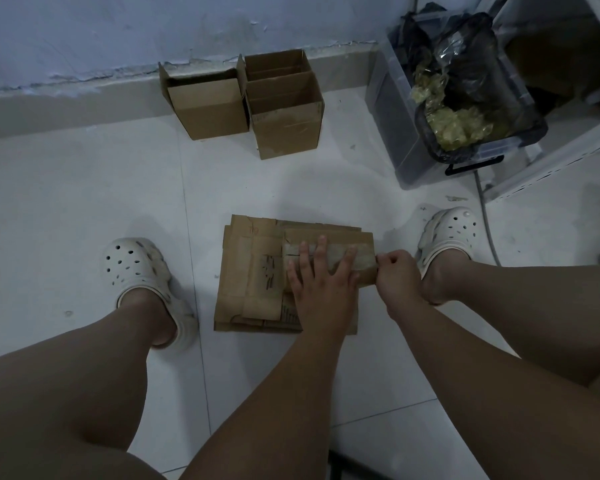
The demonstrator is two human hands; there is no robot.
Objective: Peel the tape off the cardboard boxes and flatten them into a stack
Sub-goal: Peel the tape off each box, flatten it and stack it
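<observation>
Fingers (320, 247) of the left hand (321, 285) lie straight and spread, pressed flat on the top sheet (326, 233) of the stack (253, 289). The right hand (397, 275) is curled tight at the sheet's right edge, thumb and fingertips pinching the end of the tape (333, 252). The tape is a pale, glossy strip running across the sheet under the left fingertips.

The stack is brown flattened cardboard, flaps and panels overlapping unevenly, with dark printed marks on one panel. It lies on the floor (84, 202) of smooth white tiles, between two cream perforated clogs (136, 268).

Two boxes (208, 112) stand upright and open-topped just beside each other against the base of the wall (118, 29), well apart from the stack. They are plain matte brown; the right one shows scuffed, torn patches on its front. The wall's bluish paint is cracked and flaking along the bottom.

At right sits a clear plastic bin (395, 133) lined with a shiny black bag (482, 64), which holds crumpled yellowish translucent wads (454, 126).
</observation>
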